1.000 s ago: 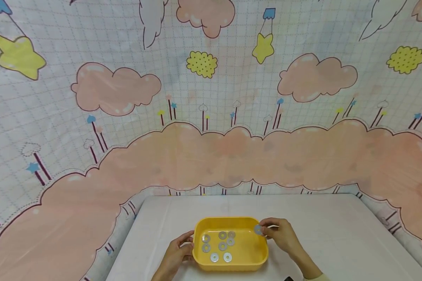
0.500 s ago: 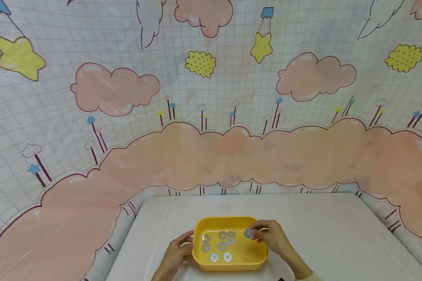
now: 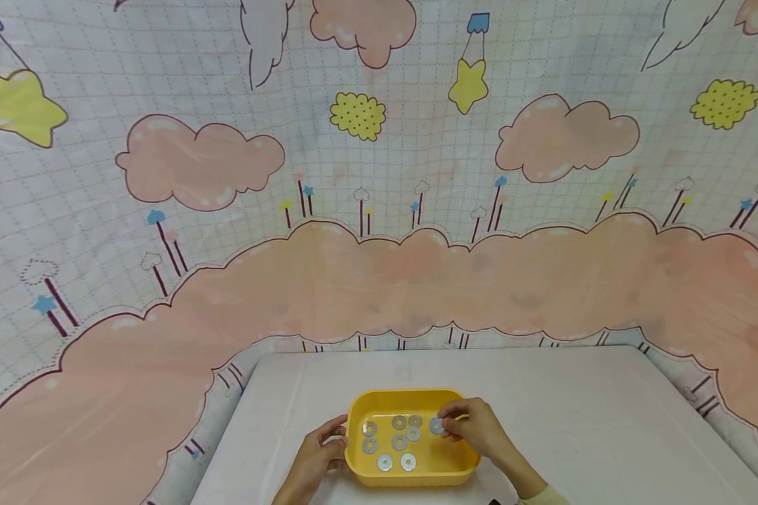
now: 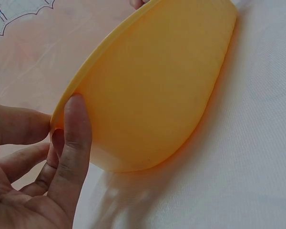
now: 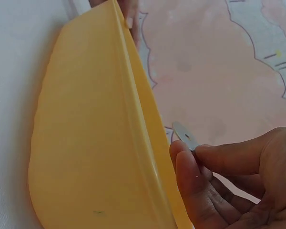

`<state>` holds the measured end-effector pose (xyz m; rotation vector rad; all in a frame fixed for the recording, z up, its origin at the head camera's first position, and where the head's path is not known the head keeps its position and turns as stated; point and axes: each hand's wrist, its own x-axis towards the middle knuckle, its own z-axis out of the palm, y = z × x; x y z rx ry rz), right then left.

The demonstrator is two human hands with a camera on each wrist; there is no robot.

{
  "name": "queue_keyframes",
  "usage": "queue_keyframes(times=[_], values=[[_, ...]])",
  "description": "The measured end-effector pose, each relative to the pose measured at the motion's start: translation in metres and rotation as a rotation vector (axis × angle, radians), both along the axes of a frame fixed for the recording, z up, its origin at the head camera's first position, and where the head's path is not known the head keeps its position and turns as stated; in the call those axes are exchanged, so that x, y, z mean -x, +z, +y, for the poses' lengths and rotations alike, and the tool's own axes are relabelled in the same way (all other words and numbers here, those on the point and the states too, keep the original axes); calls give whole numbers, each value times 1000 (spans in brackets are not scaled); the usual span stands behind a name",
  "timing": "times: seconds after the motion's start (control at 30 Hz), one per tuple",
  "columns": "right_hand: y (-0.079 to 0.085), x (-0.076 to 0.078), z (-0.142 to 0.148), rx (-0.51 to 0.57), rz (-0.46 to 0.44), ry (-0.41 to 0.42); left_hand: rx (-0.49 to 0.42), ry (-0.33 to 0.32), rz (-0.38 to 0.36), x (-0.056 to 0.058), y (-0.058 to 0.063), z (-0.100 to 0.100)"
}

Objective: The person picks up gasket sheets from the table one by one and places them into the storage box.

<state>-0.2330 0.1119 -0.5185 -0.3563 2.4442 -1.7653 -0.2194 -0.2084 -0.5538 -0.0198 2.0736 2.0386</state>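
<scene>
A shallow yellow plastic basin [image 3: 455, 456] stands on the white-covered table, with several flat metal washers [image 3: 399, 442] lying spread over its floor. My left hand [image 3: 316, 456] holds the basin at its left end; in the left wrist view, fingers [image 4: 77, 124] lie against the outer wall just under the rim. Over the right part of the basin, my right hand [image 3: 474, 429] pinches one washer [image 3: 436, 426] by its edge between thumb and fingers. In the right wrist view that washer [image 5: 183, 134] is tilted, held beyond the rim, and its hole shows.
White cloth [image 3: 606, 421] covers the table around the basin. Behind it hangs a printed curtain [image 3: 379, 287] with clouds and stars. A small dark object [image 3: 495, 502] shows at the bottom edge, too little to identify.
My right hand has moved left and slightly down with the washer, from the basin's right rim to over its inside. My left hand and the basin have stayed in place.
</scene>
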Motion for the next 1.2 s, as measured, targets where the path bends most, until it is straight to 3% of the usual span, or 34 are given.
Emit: queue_keyframes(times=[0.4, 0.87, 1.2], values=[[-3, 3, -13, -44, -68, 23, 5, 3, -8, 2, -2, 0], [-6, 6, -20, -79, -73, 88, 24, 13, -10, 2, -5, 0], [-5, 4, -18, -128, -100, 84, 17, 19, -12, 0, -5, 0]])
